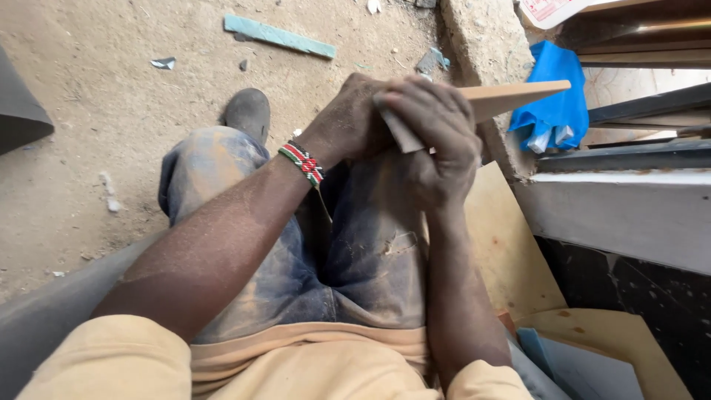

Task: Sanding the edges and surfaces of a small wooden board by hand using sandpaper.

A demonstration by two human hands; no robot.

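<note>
The fingers of the right hand [437,130] are curling tightly over a small grey sheet [400,132], seemingly sandpaper, and pressing it against a thin wooden strip [511,96]; the wrapped grip is probably keeping the sheet flat on the wood. The left hand [352,122] is closing around the near end of the same strip from the other side, apparently bracing it, so neither hand is lying open. The strip is sticking out to the right, above the person's lap, tapering to a point over a rough concrete block [481,44]. One beaded bracelet [302,163] in red, white, green and black is sitting on the left wrist. Below the hands two knees in dusty blue jeans [363,252] are showing, and one dark shoe [248,111] is resting on the sandy floor [96,133]. A single blue cloth [555,96] is hanging at the right, one pale green offcut [280,35] is lying on the ground, and at least two flat board pieces [511,252] are leaning beside the right leg.
</note>
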